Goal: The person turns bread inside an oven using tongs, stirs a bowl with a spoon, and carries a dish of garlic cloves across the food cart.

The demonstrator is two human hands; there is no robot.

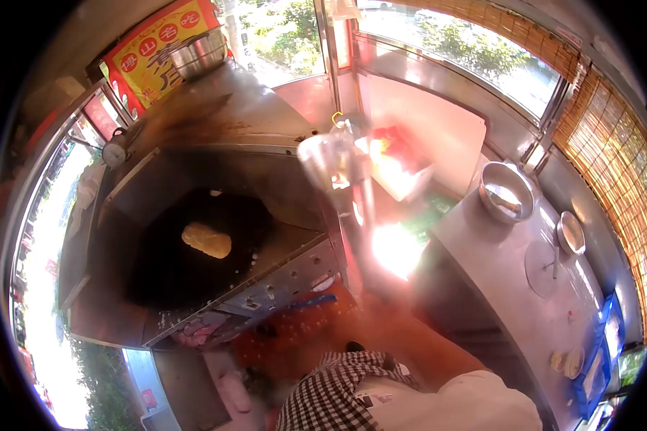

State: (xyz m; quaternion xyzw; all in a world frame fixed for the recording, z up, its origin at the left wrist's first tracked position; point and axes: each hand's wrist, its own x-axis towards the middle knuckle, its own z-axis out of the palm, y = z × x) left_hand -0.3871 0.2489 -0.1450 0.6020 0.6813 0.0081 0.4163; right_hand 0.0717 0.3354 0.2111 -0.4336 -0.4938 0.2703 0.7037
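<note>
Neither my left hand nor my right hand shows in the head view. At the bottom, a white sleeve [482,402] and a black-and-white checked apron [323,395] are visible. To the left, a flat piece of pale dough [207,241] lies on the dark cooking surface [158,266] of a metal stove, with a few small white bits near it. Whatever my hands hold or touch is hidden.
On the metal counter [482,251] at the right stand a large metal bowl [507,192], a smaller bowl [571,233] and blue trays [598,359]. Another metal bowl [198,54] sits atop the stove hood. Bright glare covers the floor's middle.
</note>
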